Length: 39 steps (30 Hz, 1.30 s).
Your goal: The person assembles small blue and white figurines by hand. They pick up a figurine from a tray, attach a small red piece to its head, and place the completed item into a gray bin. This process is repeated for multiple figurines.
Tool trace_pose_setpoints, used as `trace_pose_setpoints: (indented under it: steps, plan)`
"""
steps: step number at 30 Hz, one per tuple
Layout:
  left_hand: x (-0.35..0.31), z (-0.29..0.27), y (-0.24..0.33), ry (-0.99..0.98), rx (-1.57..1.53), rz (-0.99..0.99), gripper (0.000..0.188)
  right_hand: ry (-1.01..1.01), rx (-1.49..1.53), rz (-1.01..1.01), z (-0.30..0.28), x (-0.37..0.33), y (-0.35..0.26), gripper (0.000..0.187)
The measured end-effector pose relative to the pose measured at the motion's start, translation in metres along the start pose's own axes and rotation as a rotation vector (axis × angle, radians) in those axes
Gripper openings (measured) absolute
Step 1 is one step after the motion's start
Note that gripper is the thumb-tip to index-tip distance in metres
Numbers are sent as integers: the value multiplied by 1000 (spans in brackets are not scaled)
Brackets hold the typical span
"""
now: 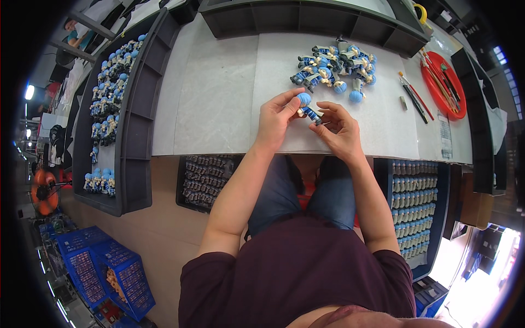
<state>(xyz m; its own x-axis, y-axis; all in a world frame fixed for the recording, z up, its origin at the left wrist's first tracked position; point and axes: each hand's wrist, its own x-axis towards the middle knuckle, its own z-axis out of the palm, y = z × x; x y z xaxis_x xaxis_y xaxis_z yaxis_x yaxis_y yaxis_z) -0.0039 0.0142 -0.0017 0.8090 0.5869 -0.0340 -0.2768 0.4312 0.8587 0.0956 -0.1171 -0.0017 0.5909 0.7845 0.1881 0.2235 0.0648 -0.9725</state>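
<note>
Between my two hands is a small figurine [310, 113] with a light-blue head and a blue-and-white body, tilted above the table's near edge. My left hand [278, 120] pinches it at the head with thumb and fingertips. At the dark lower end, the thumb and fingers of my right hand [341, 131] close on it. Beyond my hands lies a loose pile of similar figurines [333, 68], some lying on their sides. One with its blue head toward me, a pale-backed figurine [356, 92], rests at the pile's near edge.
On the left stands a dark grey crate [143, 109] holding rows of figurines. Another grey crate [262, 19] lines the table's far side. At right are a red tray [461, 104] with brushes and loose brushes [414, 98]. Below the table, a blue crate [442, 218] holds more figurines.
</note>
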Motion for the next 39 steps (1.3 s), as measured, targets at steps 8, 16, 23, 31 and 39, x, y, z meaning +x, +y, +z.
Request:
trace_pose_setpoints:
  steps: [8,16,23,31,39]
  plan:
    - [0,3,-1,-27,23,26,27,35,20,-18,1,0,-1,43]
    - [-1,3,-4,-24,159,95,31,88,-9,-79,0,1,6,41]
    - [1,-1,-4,-58,77,83,33,80,-12,-72,1,2,4,37]
    - [2,1,-1,-84,33,54,32,72,139,16,-2,2,3,33]
    - [0,-1,-1,-92,62,77,32,75,149,45,0,0,-1,23]
